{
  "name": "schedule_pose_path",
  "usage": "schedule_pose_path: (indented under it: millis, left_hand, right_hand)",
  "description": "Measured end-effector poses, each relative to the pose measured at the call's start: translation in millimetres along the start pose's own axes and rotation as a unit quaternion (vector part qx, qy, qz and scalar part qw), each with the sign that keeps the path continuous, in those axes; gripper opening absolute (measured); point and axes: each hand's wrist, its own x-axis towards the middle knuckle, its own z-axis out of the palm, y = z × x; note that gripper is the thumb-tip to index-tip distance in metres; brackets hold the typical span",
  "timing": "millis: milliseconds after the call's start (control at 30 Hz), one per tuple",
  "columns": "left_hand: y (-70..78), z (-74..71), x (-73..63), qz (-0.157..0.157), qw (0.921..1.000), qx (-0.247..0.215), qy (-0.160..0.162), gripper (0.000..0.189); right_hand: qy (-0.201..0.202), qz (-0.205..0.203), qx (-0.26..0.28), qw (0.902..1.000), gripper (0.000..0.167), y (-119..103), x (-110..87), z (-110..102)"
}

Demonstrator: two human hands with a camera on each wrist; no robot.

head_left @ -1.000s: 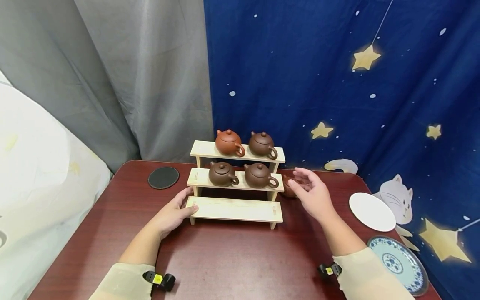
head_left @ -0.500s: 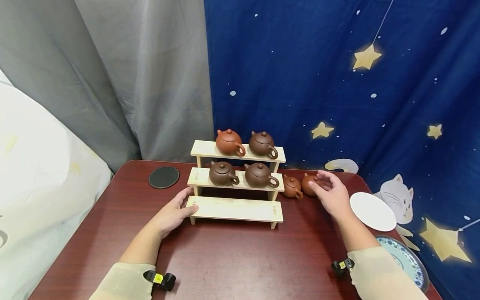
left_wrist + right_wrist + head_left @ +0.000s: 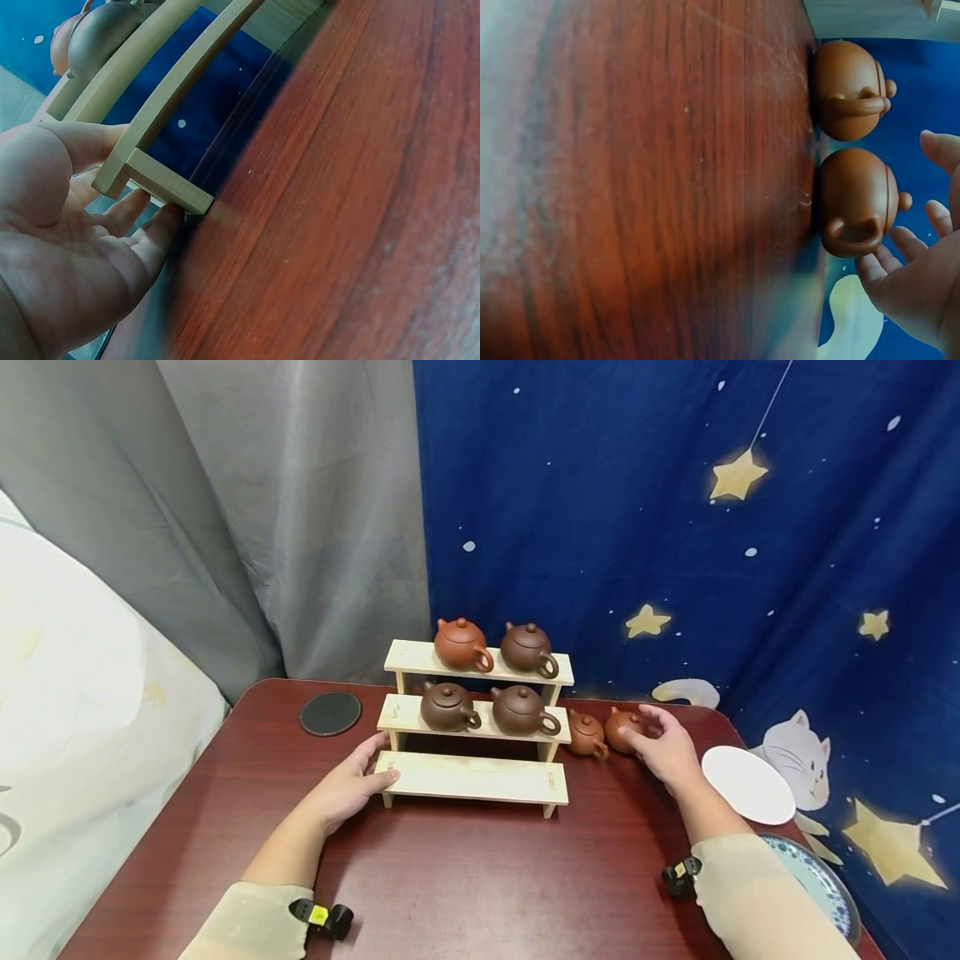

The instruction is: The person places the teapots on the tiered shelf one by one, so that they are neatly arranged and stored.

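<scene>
The wooden rack [image 3: 474, 777] on the counter [image 3: 465, 877] carries four teapots, its bottom step bare. The left hand [image 3: 347, 787] rests flat-fingered against that step's left end. The right hand [image 3: 670, 752], its grip released, cups the nearer teapot [image 3: 621, 727] just left of it (handle toward the person).

Both arms wear loose, pale beige long sleeves, the left sleeve [image 3: 251, 920] and the right sleeve [image 3: 765, 902] ending short of the wrists. A small black clip with a yellow tag sits at each cuff. Both hands are bare.
</scene>
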Motion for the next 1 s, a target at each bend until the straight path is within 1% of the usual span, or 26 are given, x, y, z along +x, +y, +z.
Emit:
schedule_pose_path:
  millis: [100,200,367,467,700,833,1000]
  left_hand:
    - [-0.1,-0.5,0.2,-0.001,1.0000,-0.007,0.001,0.084]
    - [-0.4,-0.7,0.5,-0.001,0.9999,-0.010,0.000,0.084]
    - [0.4,-0.2,0.3,-0.002,0.9999,-0.010,0.000,0.084]
    - [0.9,0.3,-0.3,-0.002,0.9999,-0.011,-0.004,0.084]
    - [0.5,-0.4,0.0,0.006,0.9999,-0.014,-0.005,0.084]
    - [1.1,0.4,0.3,0.009,0.9998,-0.018,-0.008,0.084]
    - [2.0,-0.6,-0.9,0.004,1.0000,-0.003,0.001,0.085]
  right_hand:
    - [0.000,-0.003,-0.024,0.9997,0.081,3.9,5.0,1.5]
    - [-0.012,0.008,-0.035,0.9993,0.083,7.0,9.9,3.3]
    - [-0.037,0.038,-0.031,0.9981,0.086,7.8,16.2,6.1]
    - [-0.041,0.047,-0.023,0.9978,0.085,9.0,18.3,7.8]
    - [-0.042,0.042,-0.025,0.9979,0.086,13.8,21.8,9.7]
    - [-0.040,0.042,-0.037,0.9976,0.087,14.6,21.0,8.4]
    - [-0.040,0.041,-0.045,0.9974,0.087,14.3,20.9,9.0]
